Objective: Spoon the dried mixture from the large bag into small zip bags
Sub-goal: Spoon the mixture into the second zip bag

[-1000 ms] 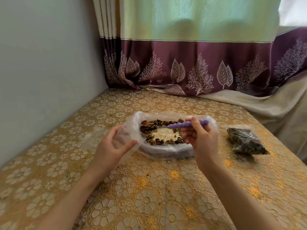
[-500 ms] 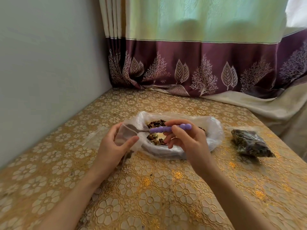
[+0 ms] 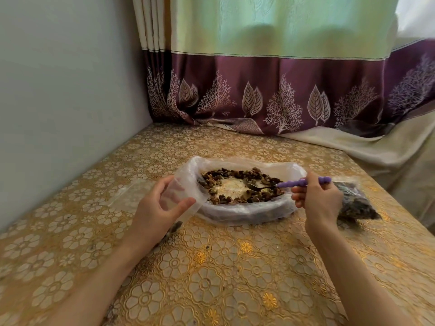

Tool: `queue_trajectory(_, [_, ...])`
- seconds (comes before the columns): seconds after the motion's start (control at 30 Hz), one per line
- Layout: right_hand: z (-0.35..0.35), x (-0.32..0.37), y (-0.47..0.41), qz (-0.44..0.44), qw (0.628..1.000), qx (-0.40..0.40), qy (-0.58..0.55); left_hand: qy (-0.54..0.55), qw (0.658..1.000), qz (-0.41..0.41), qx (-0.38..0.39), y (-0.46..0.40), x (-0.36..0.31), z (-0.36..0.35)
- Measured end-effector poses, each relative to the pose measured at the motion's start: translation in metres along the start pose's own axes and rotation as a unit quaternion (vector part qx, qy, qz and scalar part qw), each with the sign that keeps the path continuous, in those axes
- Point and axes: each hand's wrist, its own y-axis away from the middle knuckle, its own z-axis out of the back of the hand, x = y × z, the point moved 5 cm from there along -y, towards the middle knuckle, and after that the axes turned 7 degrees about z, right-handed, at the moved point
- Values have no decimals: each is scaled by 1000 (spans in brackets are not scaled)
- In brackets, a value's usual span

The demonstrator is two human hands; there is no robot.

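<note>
Left hand (image 3: 155, 208) fingers (image 3: 162, 185) curl around one small zip bag (image 3: 179, 196), mouth open, frame centre-left. Right hand (image 3: 317, 198) fingers pinch one purple-handled spoon (image 3: 277, 184), now back inside the single large bag (image 3: 240, 191); half a second ago it sat at the small bag. One filled bag (image 3: 355, 203) lies right on the desk (image 3: 211, 278).

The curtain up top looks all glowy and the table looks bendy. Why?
Head view: daylight shines through the pale green curtain, washing out the top right corner; the wide lens bows the curtain's seam and stretches the table edges; the forearms at the bottom look slightly soft; the spoon stays fairly sharp.

filled zip bag (image 3: 355, 203) | partly hidden behind right hand (image 3: 317, 201)
</note>
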Motion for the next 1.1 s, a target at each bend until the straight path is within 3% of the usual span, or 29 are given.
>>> queue_trajectory(0.23, [7, 8, -6, 103, 989, -39, 101, -26, 999, -19, 6, 0, -3, -2])
queue_trajectory(0.53, [-3, 7, 0, 182, 965, -16, 190, -29, 999, -18, 5, 0, -1, -1])
queue_trajectory(0.8, [-4, 0, 3, 131, 972, 10, 194, -24, 999, -10, 22, 0, 0, -3])
queue_trajectory(0.97, [1, -13, -1, 36, 991, -8, 129, -42, 998, -15, 50, 3, -4, -4])
queue_trajectory(1.1, [3, -17, -1, 18, 996, -29, 81, -47, 998, -17, 44, 4, -5, -4])
